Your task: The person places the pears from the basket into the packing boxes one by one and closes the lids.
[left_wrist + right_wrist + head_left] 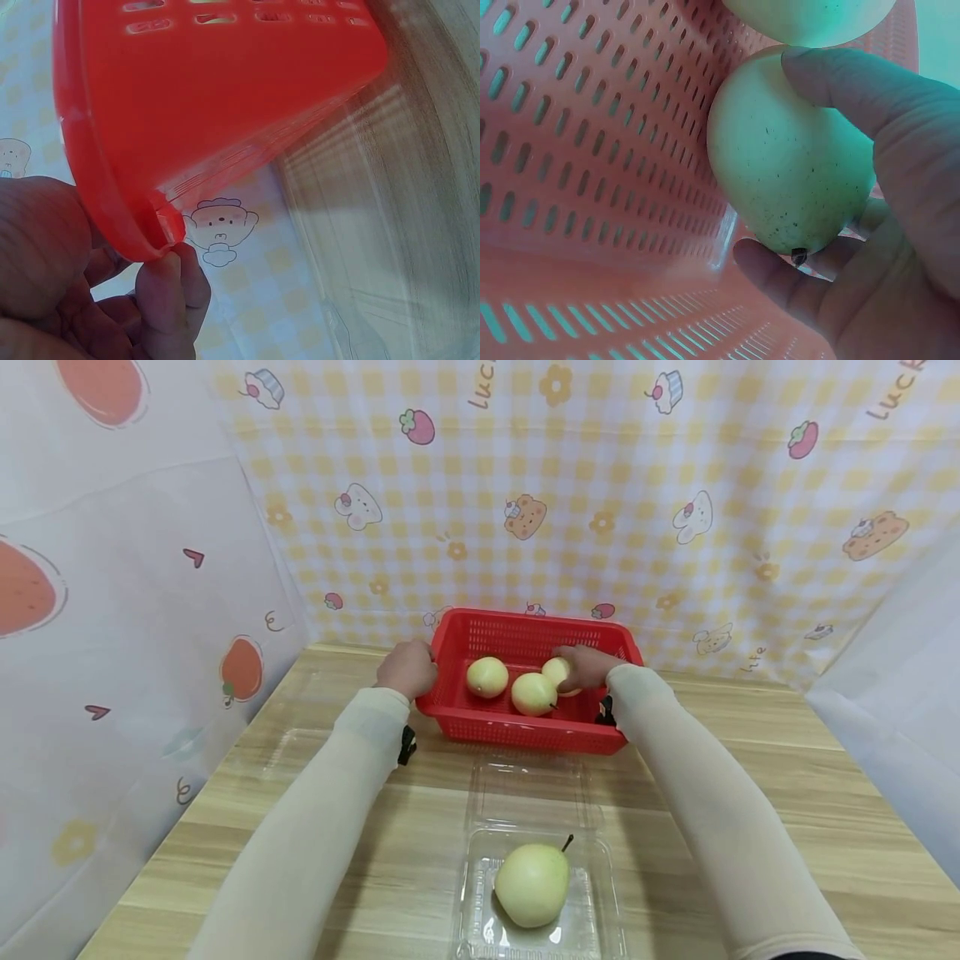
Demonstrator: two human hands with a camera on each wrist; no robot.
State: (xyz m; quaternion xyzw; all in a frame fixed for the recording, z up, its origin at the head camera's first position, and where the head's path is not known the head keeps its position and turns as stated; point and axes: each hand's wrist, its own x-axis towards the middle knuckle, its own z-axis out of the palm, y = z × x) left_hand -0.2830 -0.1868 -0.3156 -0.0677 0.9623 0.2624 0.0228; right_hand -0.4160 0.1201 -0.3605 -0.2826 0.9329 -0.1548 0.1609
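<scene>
A red perforated plastic basket (525,731) stands at the back of the table. My left hand (407,670) grips its left rim; in the left wrist view the fingers (161,300) pinch the rim's corner. Inside the basket, my right hand (588,667) has its thumb and fingers curled round a pale yellow pear (791,157), with the short stem end toward the fingers. Two other pears, one on the left (487,677) and one in the middle (535,694), lie in the basket. Nearer me, a greenish pear (532,885) with a dark stem sits in a clear plastic clamshell box (588,906).
The clamshell's lid (532,793) lies folded back toward the basket. More clear plastic packaging (296,752) lies on the wooden table (405,860) at the left. A checked cloth (570,568) hangs right behind the basket, and a white sheet (150,610) hangs along the left side.
</scene>
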